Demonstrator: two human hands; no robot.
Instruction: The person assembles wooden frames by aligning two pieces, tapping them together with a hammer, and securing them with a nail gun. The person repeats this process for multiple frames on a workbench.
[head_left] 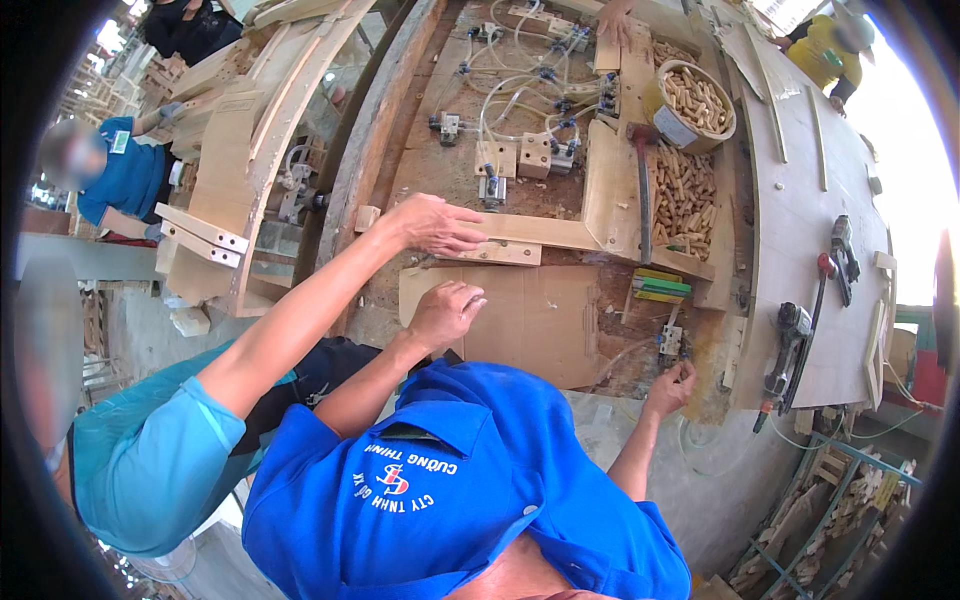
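My left hand (445, 316) hovers over a flat cardboard sheet (545, 335), fingers curled in; whether anything is inside them is hidden. At the bench's near right edge, my right hand (670, 388) has its fingers bent together just below a small metal pneumatic valve (671, 341); contact is hard to make out. Beyond the cardboard, light wooden rails (550, 232) meet at a corner against blocks. A co-worker's hand (440, 225), reaching in from the left, rests at the left end of the near rail. A shorter wooden piece (500, 252) lies along that rail's near side.
Wooden dowels fill a bucket (697, 100) and a tray (685, 200). Beside them lies a hammer (642, 185), with a green-yellow box (660, 285) nearer me. Clear hoses join pneumatic cylinders (493, 188) at the back. Power tools (788, 350) sit on the right-hand panel.
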